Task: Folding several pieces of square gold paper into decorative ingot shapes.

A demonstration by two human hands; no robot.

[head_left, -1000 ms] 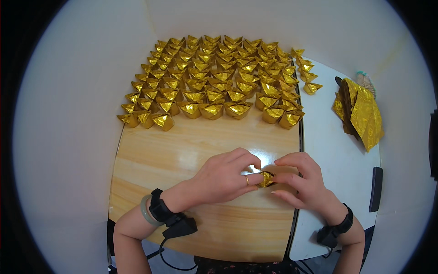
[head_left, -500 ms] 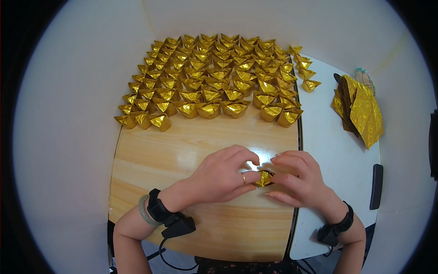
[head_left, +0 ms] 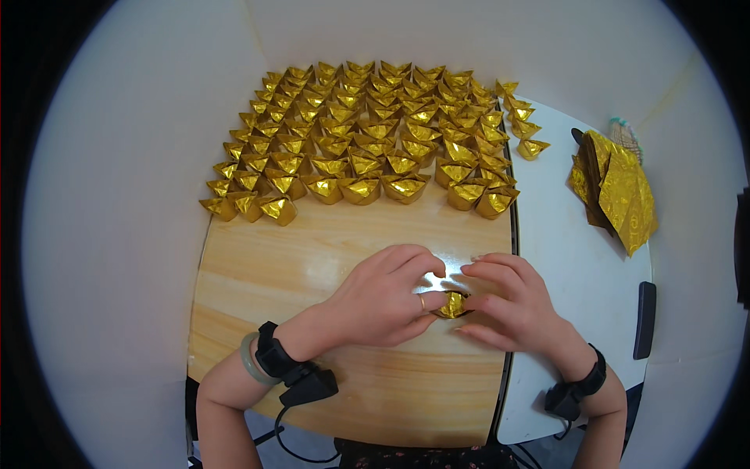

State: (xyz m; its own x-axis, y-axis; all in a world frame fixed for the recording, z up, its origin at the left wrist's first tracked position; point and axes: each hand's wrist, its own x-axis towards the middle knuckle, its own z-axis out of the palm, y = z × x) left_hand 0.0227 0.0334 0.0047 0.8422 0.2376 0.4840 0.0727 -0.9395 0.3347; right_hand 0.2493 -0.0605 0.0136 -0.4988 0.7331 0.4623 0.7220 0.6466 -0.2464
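Observation:
A small gold foil paper ingot [head_left: 453,304] lies between my two hands above the front right part of the wooden tabletop. My left hand [head_left: 383,293] grips its left end, with a ringed finger and the thumb close against it and the other fingers curled above. At its right end, my right hand [head_left: 514,305] has its fingers bent around and pressing on the paper. The fingers partly cover both tips of the ingot. Several rows of finished-looking gold paper ingots [head_left: 362,190] fill the far half of the table.
A stack of gold foil paper sheets [head_left: 629,187] lies on the white table [head_left: 547,234] at right, beside a netted item [head_left: 625,134]. Four-sided dark bar [head_left: 644,320] sits at its right edge. Black wrist devices [head_left: 312,386] with cables hang under my wrists.
The ingot between my fingers looks slightly wider, with more of its gold middle showing. My hands have shifted only a little; the view has moved slightly.

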